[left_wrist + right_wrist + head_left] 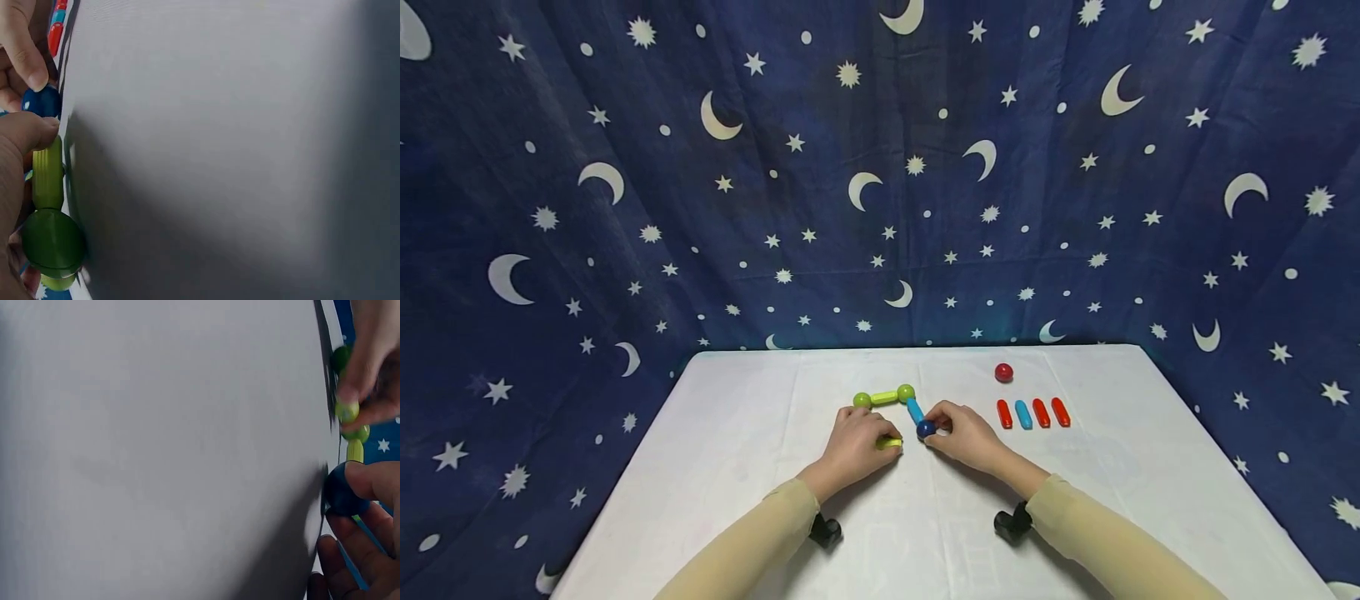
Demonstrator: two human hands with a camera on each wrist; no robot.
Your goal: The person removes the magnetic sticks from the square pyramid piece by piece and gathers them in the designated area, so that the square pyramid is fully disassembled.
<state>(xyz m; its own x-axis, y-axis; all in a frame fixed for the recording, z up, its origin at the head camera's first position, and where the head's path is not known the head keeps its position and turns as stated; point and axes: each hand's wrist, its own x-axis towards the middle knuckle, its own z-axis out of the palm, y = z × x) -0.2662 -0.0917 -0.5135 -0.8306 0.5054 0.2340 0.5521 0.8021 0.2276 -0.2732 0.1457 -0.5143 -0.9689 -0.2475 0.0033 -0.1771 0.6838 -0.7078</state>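
Note:
My left hand (859, 442) pinches a lime-green rod (889, 442), its free end toward the dark blue ball. In the left wrist view a green ball (53, 242) sits at the rod's other end, hidden by the hand in the head view. My right hand (966, 435) holds the dark blue ball (926, 429) between thumb and fingers. From that ball a light blue rod (914, 408) runs up to a lime-green ball (906, 392). Another lime-green rod (884, 397) links this to a second lime-green ball (862, 400), just beyond the left hand.
Right of the hands, a light blue rod (1023, 414) and several red rods (1041, 412) lie in a row on the white table (752, 467). A red ball (1003, 372) is behind them. A dark blue star-and-moon cloth (820, 208) hangs behind and at the sides.

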